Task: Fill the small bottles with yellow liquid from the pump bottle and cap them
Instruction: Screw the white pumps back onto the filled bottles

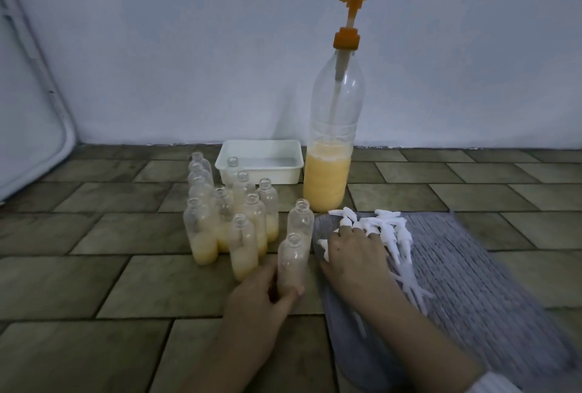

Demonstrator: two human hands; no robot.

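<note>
My left hand (263, 293) grips a small clear uncapped bottle (292, 258) standing on the tiled floor. My right hand (352, 251) lies palm down on a pile of white spray caps (392, 228) on a grey mat, fingers spread over them. A second uncapped small bottle (300, 217) stands just behind the held one. To the left is a cluster of several small open bottles (233, 213), most partly filled with yellow liquid. The tall clear pump bottle (330, 172) with an orange pump head stands behind, about a third full of yellow liquid.
A white plastic tray (285, 173) sits against the wall behind the bottle cluster. The grey mat (472, 266) covers the floor at the right. A white folded frame (31, 109) leans at the far left.
</note>
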